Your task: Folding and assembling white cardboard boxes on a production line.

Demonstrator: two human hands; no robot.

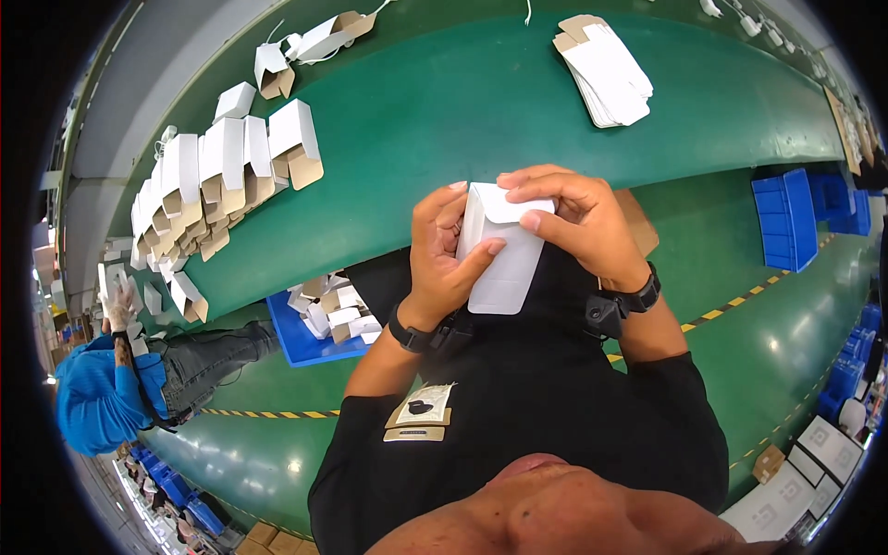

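Note:
Between my hands, just in front of the green table's edge, is a small white cardboard box (507, 264). My left hand (442, 250) grips its left side, with the thumb across the front face. The fingers of my right hand (578, 217) pinch the flap at the box's upper end, thumb below and fingertips above. On the table (407, 120) at the far right lies a stack of flat, unfolded white cartons (606, 74). Many white boxes with open brown flaps (222, 166) stand in rows at the left.
A blue bin (319, 344) of small white boxes sits below the table's edge at left. Further left, a person in a blue top (102, 393) works at the table. Blue crates (786, 220) stand on the floor at right. More boxes and white cables (324, 42) lie along the far side.

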